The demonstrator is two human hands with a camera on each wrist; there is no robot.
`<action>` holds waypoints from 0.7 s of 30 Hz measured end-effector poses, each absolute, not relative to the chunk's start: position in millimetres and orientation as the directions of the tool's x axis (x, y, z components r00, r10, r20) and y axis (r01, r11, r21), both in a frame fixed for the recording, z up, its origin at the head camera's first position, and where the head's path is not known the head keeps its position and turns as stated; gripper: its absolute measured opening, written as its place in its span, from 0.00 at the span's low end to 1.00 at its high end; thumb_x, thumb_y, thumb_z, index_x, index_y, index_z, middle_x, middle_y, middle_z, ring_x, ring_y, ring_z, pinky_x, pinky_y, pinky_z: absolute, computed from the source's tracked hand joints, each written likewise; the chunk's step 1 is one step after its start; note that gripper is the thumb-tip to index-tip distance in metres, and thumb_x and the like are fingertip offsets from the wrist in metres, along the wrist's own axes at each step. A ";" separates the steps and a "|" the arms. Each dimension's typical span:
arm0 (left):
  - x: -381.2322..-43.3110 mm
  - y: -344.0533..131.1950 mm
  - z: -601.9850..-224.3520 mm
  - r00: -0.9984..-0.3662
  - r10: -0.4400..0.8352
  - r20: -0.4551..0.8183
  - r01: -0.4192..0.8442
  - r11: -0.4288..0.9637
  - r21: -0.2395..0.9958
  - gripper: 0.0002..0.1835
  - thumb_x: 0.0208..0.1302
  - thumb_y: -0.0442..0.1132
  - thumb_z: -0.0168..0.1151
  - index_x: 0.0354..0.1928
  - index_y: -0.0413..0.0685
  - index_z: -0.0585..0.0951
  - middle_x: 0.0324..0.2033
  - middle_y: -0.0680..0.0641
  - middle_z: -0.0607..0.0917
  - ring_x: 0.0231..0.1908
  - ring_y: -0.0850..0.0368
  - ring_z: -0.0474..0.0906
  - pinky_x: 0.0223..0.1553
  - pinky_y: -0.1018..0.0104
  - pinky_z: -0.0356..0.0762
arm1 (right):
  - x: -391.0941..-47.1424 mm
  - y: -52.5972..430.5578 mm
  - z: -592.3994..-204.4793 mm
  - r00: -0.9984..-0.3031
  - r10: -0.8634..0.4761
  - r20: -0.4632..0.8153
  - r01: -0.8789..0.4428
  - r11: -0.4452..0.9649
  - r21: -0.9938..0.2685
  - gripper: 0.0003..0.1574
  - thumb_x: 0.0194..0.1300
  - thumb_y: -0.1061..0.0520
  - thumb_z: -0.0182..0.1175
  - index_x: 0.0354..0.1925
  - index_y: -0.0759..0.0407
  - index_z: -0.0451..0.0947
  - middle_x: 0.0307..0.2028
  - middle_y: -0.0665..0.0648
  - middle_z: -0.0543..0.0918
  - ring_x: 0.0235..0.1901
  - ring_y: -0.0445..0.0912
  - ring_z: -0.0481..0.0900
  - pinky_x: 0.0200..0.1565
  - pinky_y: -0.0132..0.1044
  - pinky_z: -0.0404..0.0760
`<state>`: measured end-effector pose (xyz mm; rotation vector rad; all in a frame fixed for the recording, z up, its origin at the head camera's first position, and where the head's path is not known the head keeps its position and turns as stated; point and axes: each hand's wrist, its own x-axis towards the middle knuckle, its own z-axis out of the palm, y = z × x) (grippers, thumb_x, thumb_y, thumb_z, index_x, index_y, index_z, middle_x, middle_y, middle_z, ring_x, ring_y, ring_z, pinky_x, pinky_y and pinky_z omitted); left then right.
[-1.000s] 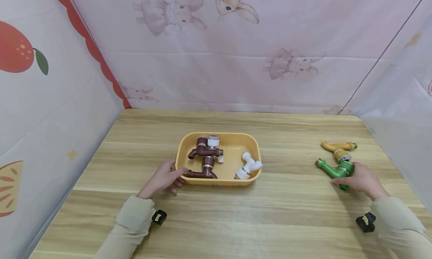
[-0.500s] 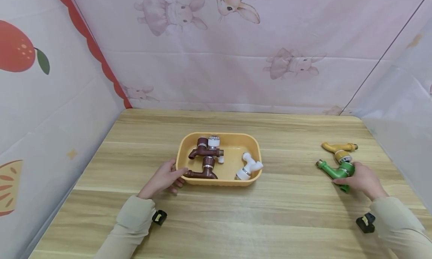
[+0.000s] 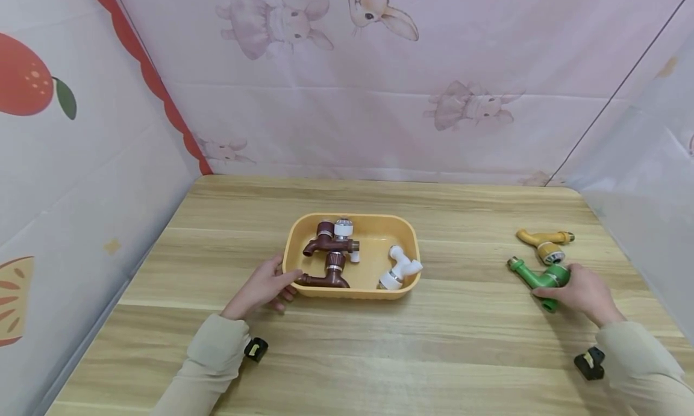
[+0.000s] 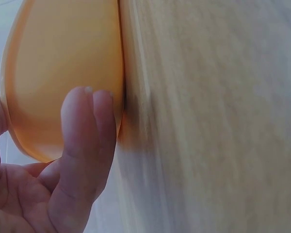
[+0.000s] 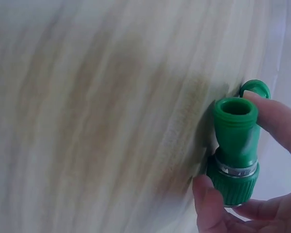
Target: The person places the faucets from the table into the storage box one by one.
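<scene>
At the near left corner of the yellow plastic tub (image 3: 374, 293), my left hand (image 3: 264, 285) grips the wall, thumb over the rim and fingers against the outside. The left wrist view shows those fingertips (image 4: 80, 114) on the tub's smooth side. Far to the right, my right hand (image 3: 582, 292) holds a green plastic tap (image 3: 542, 276) by its knob end, low over the table. In the right wrist view the green tap (image 5: 236, 141) sits between thumb and fingers, its open spout facing the camera. Just behind it lies a yellow tap (image 3: 544, 238).
Inside the tub, two brown taps (image 3: 331, 245) and a white tap (image 3: 343, 228) lie together at the left; another white tap (image 3: 398, 268) leans on the right wall. The wooden table (image 3: 401, 356) meets printed cloth walls (image 3: 352, 133) at the back and sides.
The green tap has shifted slightly toward me in my right hand, so its knob no longer overlaps the yellow tap's knob as before. My left hand and the tub have stayed put.
</scene>
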<state>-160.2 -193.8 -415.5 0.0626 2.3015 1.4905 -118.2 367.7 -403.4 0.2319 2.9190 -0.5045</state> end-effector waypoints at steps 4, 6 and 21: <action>-159.8 -193.6 -415.6 -0.922 0.246 -0.300 -0.174 0.429 0.886 0.25 0.63 0.42 0.55 0.57 0.34 0.64 0.26 0.40 0.79 0.24 0.50 0.77 0.19 0.58 0.81 | -116.6 367.7 -403.6 -0.972 0.129 -0.195 0.188 0.927 -0.324 0.55 0.45 0.36 0.67 0.43 0.85 0.61 0.28 0.70 0.73 0.26 0.54 0.71 0.21 0.37 0.70; -159.6 -193.3 -415.9 -0.922 0.241 -0.303 -0.181 0.426 0.887 0.25 0.63 0.41 0.56 0.57 0.35 0.64 0.25 0.40 0.79 0.24 0.50 0.77 0.19 0.57 0.81 | -114.9 367.4 -404.1 -0.973 0.131 -0.190 0.190 0.922 -0.337 0.52 0.45 0.35 0.67 0.40 0.83 0.64 0.26 0.67 0.73 0.25 0.52 0.70 0.21 0.36 0.69; -158.9 -193.0 -416.3 -0.923 0.246 -0.297 -0.174 0.422 0.890 0.26 0.64 0.42 0.55 0.58 0.34 0.64 0.25 0.40 0.79 0.24 0.50 0.77 0.18 0.57 0.81 | -108.1 367.2 -403.9 -0.976 0.166 -0.138 0.205 0.912 -0.354 0.61 0.46 0.34 0.66 0.47 0.89 0.59 0.35 0.79 0.72 0.30 0.62 0.73 0.26 0.47 0.75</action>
